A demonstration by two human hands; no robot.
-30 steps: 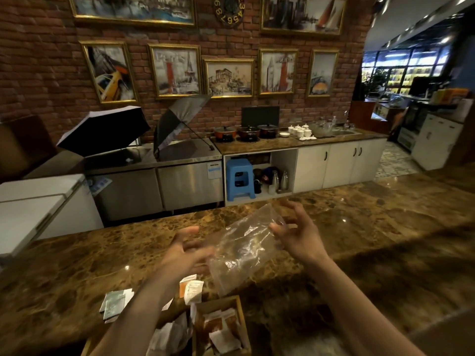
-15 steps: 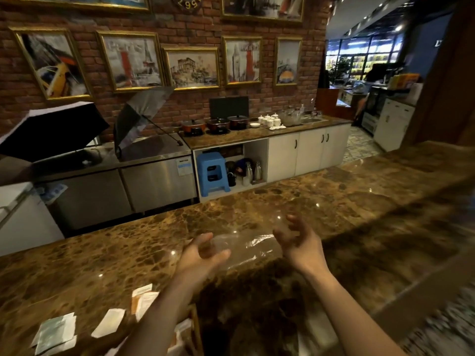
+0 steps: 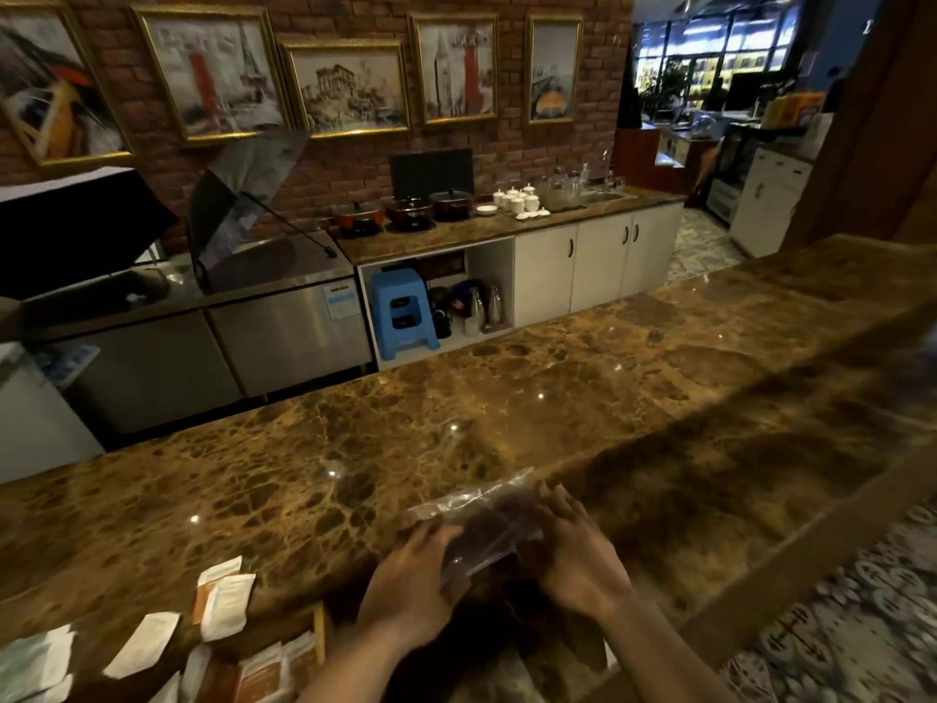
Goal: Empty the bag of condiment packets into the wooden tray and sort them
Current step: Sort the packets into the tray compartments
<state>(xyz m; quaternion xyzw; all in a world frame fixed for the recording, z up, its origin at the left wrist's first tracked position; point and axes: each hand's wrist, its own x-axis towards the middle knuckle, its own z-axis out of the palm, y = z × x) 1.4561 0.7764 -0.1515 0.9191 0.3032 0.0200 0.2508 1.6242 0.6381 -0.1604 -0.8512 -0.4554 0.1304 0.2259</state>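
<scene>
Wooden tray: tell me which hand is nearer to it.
Left. The left hand lies just right of the wooden tray, resting on the plastic bag. The right hand presses the bag's far side, farther right.

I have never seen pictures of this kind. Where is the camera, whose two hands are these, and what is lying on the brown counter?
There is no machine here. A person wears one wide-angle camera on the head, so you look forward and down at that person's own bare hands.

The left hand and the right hand both rest on a clear plastic bag, which lies on the marble counter. The bag looks empty, though it is hard to see through.

To the lower left, several condiment packets lie loose on the counter. At the bottom edge a corner of the wooden tray shows, with more packets inside.

Behind the counter is a kitchen area with pots, cabinets and a blue stool.
</scene>
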